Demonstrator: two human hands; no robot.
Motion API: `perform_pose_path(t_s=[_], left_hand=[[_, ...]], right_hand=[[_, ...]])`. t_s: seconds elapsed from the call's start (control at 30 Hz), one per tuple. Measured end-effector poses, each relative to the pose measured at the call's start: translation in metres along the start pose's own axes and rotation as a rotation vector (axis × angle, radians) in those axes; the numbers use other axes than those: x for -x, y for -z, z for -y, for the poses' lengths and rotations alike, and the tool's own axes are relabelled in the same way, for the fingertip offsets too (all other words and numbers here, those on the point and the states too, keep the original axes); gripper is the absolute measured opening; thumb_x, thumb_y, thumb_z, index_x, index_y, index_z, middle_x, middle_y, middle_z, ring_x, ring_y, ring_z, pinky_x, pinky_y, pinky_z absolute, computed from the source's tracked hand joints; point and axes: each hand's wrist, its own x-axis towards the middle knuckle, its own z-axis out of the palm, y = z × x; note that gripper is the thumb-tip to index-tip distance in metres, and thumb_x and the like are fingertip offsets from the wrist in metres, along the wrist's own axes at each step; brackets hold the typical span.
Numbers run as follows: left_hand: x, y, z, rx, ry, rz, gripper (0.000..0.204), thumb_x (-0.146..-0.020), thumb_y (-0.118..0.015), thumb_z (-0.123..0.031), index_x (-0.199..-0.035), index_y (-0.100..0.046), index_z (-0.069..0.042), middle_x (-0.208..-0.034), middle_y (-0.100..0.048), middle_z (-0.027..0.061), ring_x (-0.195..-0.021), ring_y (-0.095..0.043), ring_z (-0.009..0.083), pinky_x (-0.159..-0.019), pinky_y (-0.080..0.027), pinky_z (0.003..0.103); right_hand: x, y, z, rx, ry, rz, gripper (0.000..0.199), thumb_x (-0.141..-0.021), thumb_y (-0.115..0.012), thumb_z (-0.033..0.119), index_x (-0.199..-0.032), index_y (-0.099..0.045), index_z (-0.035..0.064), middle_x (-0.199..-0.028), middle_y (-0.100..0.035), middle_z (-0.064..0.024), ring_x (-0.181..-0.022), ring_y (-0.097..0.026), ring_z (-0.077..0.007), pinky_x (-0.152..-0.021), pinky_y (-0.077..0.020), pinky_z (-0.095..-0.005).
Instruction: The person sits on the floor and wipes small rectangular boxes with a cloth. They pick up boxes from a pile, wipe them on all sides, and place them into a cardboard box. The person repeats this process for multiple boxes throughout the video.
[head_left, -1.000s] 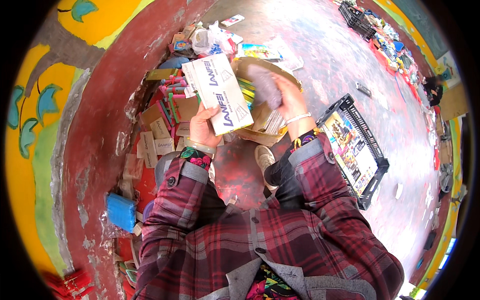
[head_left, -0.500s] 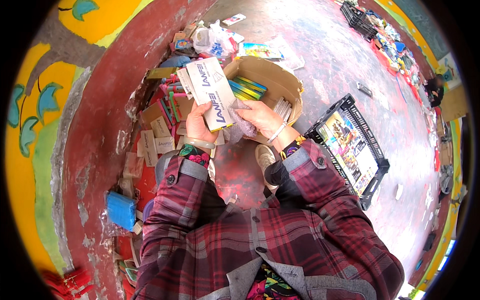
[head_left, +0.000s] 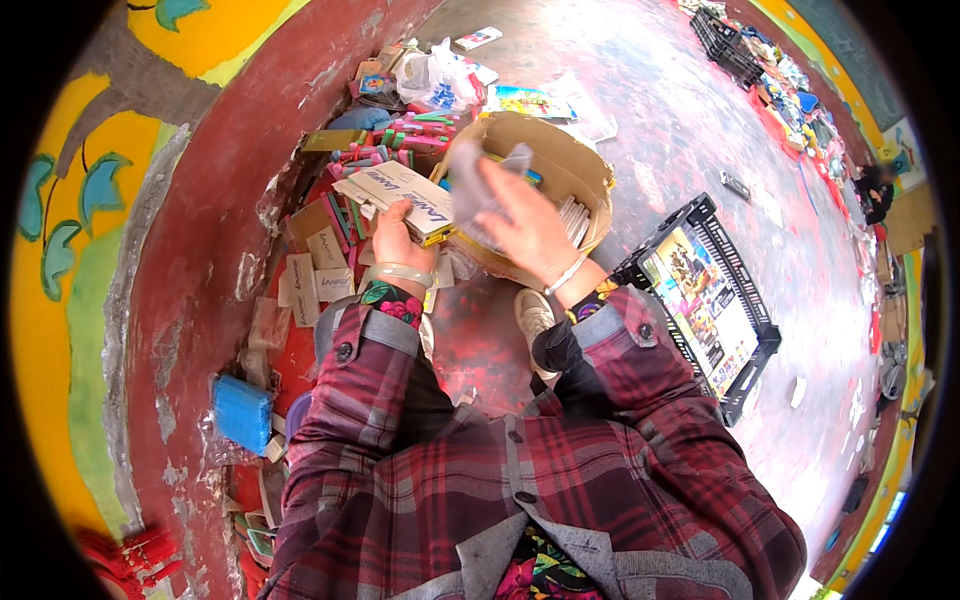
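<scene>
The left hand point(head_left: 398, 240) grips a flat white rectangular carton point(head_left: 392, 193) beside a round brown cardboard tub point(head_left: 590, 180). The right hand point(head_left: 525, 222) pinches a crumpled clear plastic wrapper point(head_left: 470, 185) above the tub. Unwrapping seems underway; next, the wrapper likely needs dropping clear.

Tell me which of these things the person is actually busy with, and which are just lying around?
In hand:
left hand holding a flat white box
right hand holding a crumpled grey wrapper
open cardboard box under both hands

Lying about:
black crate of printed sheets
blue sponge-like block
clear plastic bag
pink and green packs by the wall
</scene>
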Motion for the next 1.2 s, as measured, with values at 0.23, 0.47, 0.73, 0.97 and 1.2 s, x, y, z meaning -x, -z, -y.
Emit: perform_pose_path(t_s=[0.23, 0.47, 0.73, 0.97, 1.2], left_hand=[[0.000, 0.006, 0.015, -0.021, 0.223, 0.140, 0.025, -0.093, -0.040, -0.022, -0.108, -0.052, -0.006, -0.106, -0.059, 0.0094, -0.100, -0.056, 0.0234, -0.090, -0.043, 0.038], [0.036, -0.029, 0.000, -0.243, 0.138, 0.240, 0.041, -0.096, -0.037, -0.035, -0.123, -0.043, -0.005, -0.122, -0.051, 0.0122, -0.115, -0.047, 0.0234, -0.100, -0.035, 0.039], [0.028, -0.018, 0.019, -0.440, -0.066, 0.281, 0.037, -0.089, -0.056, -0.029, -0.120, -0.049, -0.008, -0.113, -0.053, 0.0029, -0.103, -0.049, 0.0143, -0.089, -0.040, 0.034], [0.037, -0.030, 0.016, -0.275, 0.000, 0.522, 0.042, -0.085, -0.058, -0.014, -0.125, -0.046, -0.006, -0.118, -0.054, 0.0059, -0.110, -0.051, 0.0209, -0.094, -0.040, 0.039], [0.026, -0.019, 0.008, -0.208, -0.124, 0.396, 0.038, -0.083, -0.059, -0.005, -0.120, -0.049, -0.006, -0.110, -0.058, 0.0069, -0.104, -0.056, 0.0218, -0.090, -0.045, 0.040]], right_hand=[[0.010, -0.029, 0.023, 0.405, 0.094, 0.212, 0.040, -0.081, -0.049, 0.014, -0.120, -0.048, 0.0081, -0.107, -0.056, -0.0115, -0.101, -0.054, -0.0267, -0.082, -0.0439, -0.0392], [-0.005, -0.007, 0.007, -0.045, -0.347, -0.149, 0.033, -0.081, -0.053, 0.007, -0.114, -0.053, 0.0059, -0.101, -0.061, -0.0115, -0.094, -0.059, -0.0273, -0.079, -0.0470, -0.0350], [-0.009, 0.000, -0.025, -1.477, -0.915, -0.478, 0.026, -0.090, -0.046, 0.007, -0.116, -0.051, 0.0057, -0.109, -0.060, -0.0066, -0.100, -0.058, -0.0219, -0.087, -0.0470, -0.0387], [0.006, -0.023, -0.011, -1.497, -0.881, -0.197, 0.025, -0.091, -0.046, 0.009, -0.114, -0.054, 0.0031, -0.109, -0.059, -0.0085, -0.099, -0.058, -0.0203, -0.087, -0.0465, -0.0333], [0.004, -0.008, -0.017, -1.023, -0.734, 0.052, 0.027, -0.088, -0.051, 0.008, -0.113, -0.055, 0.0000, -0.103, -0.059, -0.0035, -0.091, -0.056, -0.0118, -0.084, -0.0439, -0.0262]])
